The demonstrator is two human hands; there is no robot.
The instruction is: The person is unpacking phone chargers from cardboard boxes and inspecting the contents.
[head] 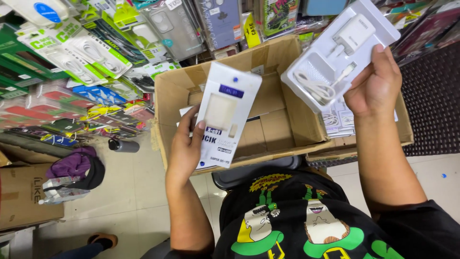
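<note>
White charger tray [335, 52], grasped at its lower edge by the right hand [376, 84], is held above the cardboard box [287, 124], long axis running diagonally up-right. Left hand [187, 148] grips a white sleeve [227, 112] above the box's left half, long axis near upright.

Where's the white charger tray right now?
Upper right of the head view: the right hand holds the white charger tray above the open cardboard box.

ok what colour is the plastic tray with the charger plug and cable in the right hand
White: the moulded plastic tray, its charger plug and coiled cable alike, held by the right hand. Head view.
</note>
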